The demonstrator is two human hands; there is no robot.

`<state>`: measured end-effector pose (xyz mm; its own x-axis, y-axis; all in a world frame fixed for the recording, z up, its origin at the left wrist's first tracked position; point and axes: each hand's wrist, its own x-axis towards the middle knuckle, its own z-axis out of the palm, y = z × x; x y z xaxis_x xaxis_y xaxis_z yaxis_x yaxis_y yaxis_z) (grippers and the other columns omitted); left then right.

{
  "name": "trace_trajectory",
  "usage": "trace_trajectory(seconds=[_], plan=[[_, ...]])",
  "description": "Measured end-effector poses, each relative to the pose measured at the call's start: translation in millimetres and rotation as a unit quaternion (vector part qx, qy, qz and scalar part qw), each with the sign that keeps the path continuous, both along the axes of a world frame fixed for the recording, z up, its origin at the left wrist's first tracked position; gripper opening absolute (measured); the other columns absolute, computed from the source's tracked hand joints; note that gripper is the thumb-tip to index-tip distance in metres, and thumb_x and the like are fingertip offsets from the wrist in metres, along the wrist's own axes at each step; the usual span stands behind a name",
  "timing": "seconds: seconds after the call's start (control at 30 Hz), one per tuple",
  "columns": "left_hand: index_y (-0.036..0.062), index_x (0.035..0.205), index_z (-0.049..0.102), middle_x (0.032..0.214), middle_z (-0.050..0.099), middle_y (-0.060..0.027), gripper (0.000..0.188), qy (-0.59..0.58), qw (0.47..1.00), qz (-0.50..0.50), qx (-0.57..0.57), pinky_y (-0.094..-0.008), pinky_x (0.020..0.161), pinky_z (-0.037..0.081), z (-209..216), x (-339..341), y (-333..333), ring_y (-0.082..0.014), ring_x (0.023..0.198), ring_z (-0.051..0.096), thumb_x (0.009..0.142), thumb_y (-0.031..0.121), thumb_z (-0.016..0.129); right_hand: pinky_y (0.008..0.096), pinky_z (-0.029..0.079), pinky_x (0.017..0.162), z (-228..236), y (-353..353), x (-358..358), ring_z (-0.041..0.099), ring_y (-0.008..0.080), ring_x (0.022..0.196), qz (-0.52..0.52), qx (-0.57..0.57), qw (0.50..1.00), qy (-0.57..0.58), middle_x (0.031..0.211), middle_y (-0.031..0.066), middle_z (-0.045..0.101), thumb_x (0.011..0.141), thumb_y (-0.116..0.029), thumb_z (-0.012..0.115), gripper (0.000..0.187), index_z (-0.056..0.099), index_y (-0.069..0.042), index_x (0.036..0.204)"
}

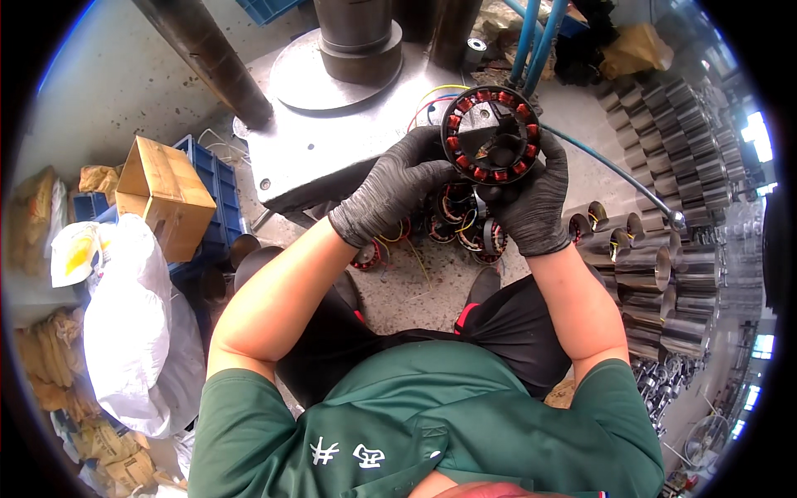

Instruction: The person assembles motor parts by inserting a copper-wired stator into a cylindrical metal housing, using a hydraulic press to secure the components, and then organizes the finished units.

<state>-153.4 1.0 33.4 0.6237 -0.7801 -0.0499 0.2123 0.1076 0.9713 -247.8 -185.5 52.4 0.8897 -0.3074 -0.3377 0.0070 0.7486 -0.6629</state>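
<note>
A motor stator (531,133), a dark ring lined inside with red-brown copper coils, is held up in front of me over the near edge of the press table. My left hand (397,184), in a dark grey glove, grips its left rim with the thumb toward the near side. On the opposite side my right hand (538,203), gloved alike, wraps round the lower right rim; some of its fingers are hidden behind the ring. Yellow, red and blue wires (427,106) trail from the stator's left side over the table. Below my hands, several more stators (455,202) lie on the floor.
The pale metal press table (307,158) carries a thick round column (355,37). Rows of metal cylinders (664,124) stand at the right, near a blue hose (606,158). At the left are a cardboard box (178,199), a blue crate (222,195) and a white sack (124,332).
</note>
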Motion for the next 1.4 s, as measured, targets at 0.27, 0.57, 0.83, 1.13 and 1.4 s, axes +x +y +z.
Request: trace_trajectory(seconds=[0.27,0.57,0.83,1.13,1.4], plan=[[-0.0031,0.146,0.047,0.135,0.061,-0.0135,0.064,0.032,0.998,-0.008,-0.062,-0.0362,0.110,0.047,-3,-2,1,-0.0210,0.126,0.057,0.090,0.013,0.073,0.0332,0.059,0.062,-9,-3,4,0.069,0.0227,0.098,0.085,0.034,0.995,-0.041,0.116,0.0074,0.070,0.093,-0.059,0.056,0.057,0.064,-0.014,0.128],[-0.0011,0.137,0.053,0.122,0.066,-0.0113,0.048,0.113,0.988,0.036,-0.096,-0.0328,0.094,0.056,-16,0,1,-0.0182,0.109,0.065,0.094,0.015,0.067,0.0385,0.062,0.076,-28,-8,11,0.070,0.0248,0.103,0.135,0.047,0.986,-0.088,0.117,0.0098,0.071,0.098,-0.056,0.053,0.057,0.062,-0.011,0.131],[-0.0009,0.121,0.058,0.107,0.068,-0.0100,0.033,0.043,0.991,0.104,-0.072,-0.0307,0.081,0.058,-18,2,3,-0.0155,0.094,0.066,0.092,0.012,0.068,0.0453,0.054,0.104,-25,1,12,0.065,0.0279,0.120,0.120,-0.090,0.981,-0.127,0.130,0.0138,0.067,0.102,-0.056,0.049,0.063,0.058,-0.006,0.140],[-0.0050,0.114,0.062,0.094,0.070,-0.0119,0.034,0.013,0.982,0.188,-0.013,-0.0295,0.066,0.059,-4,6,12,-0.0175,0.076,0.069,0.087,0.012,0.073,0.0458,0.060,0.089,-27,-29,19,0.069,0.0276,0.108,0.117,-0.205,0.971,-0.023,0.130,0.0123,0.066,0.105,-0.053,0.042,0.061,0.054,-0.006,0.143],[-0.0027,0.111,0.061,0.090,0.067,-0.0102,0.032,0.077,0.976,0.194,-0.054,-0.0290,0.061,0.059,-15,12,13,-0.0175,0.069,0.068,0.084,0.011,0.072,0.0280,0.054,0.065,-30,-29,16,0.069,0.0152,0.084,0.062,-0.358,0.926,-0.102,0.105,0.0081,0.073,0.102,-0.036,0.062,0.044,0.063,-0.003,0.130]])
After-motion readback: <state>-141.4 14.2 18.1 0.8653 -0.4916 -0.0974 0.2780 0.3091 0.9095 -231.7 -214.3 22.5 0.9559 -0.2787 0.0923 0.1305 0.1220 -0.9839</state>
